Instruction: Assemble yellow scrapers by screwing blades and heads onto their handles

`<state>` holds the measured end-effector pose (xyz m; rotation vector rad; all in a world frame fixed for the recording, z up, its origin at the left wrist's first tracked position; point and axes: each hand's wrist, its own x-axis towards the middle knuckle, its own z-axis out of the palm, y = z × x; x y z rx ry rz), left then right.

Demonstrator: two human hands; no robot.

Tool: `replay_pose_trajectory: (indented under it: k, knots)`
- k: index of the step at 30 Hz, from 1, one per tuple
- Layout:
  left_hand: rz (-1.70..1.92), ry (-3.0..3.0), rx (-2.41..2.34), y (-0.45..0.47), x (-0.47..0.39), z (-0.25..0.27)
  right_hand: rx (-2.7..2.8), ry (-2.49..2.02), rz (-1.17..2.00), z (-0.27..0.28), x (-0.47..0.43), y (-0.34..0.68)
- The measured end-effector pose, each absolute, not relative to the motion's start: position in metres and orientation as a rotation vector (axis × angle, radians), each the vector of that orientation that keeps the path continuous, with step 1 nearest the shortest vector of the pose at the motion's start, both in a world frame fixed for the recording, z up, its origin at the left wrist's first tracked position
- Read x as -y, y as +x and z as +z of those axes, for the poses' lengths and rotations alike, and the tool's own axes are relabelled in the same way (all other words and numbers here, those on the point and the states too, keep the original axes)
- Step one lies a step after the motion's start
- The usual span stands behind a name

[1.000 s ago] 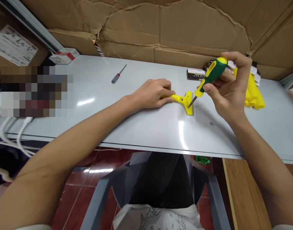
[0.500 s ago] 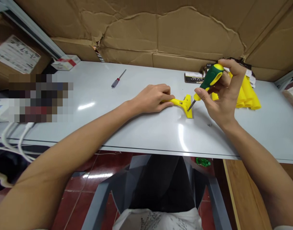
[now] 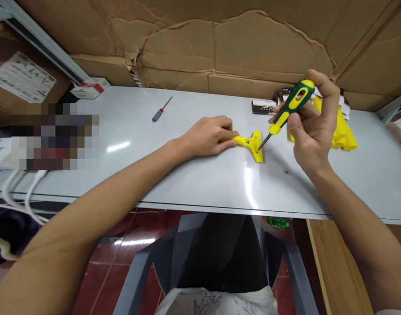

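Note:
My left hand (image 3: 212, 134) is closed around the handle of a yellow scraper (image 3: 255, 143), which lies on the table with its wide head pointing right. My right hand (image 3: 315, 133) grips a green and yellow screwdriver (image 3: 290, 108), thumb on the side of the handle and a finger over its end. The screwdriver tilts down to the left, its tip at a small screw spot on the lower part of the scraper head. A few tiny screws (image 3: 286, 172) lie on the table below my right hand.
A small grey and red screwdriver (image 3: 157, 115) lies on the white table (image 3: 187, 183) to the left. Yellow plastic pieces (image 3: 343, 135) and small black-and-white boxes (image 3: 263, 106) sit at the back right. Cardboard (image 3: 240, 48) lines the back; white cables (image 3: 15, 192) hang at left.
My right hand has shifted slightly right and its fingers have moved around the screwdriver handle, which has turned about its axis. The tip stays on the scraper head. My left hand has barely moved.

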<state>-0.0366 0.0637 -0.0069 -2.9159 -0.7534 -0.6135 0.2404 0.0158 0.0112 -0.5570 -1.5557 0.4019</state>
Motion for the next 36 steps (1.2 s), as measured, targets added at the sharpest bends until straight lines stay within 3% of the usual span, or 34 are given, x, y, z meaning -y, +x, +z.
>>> replay_pose_trajectory:
  k: [36]
  knots:
    - [-0.579, -2.912, 0.769, -0.035, -0.062, -0.004, 1.707, -0.523, 0.522, 0.01, -0.018, 0.251]
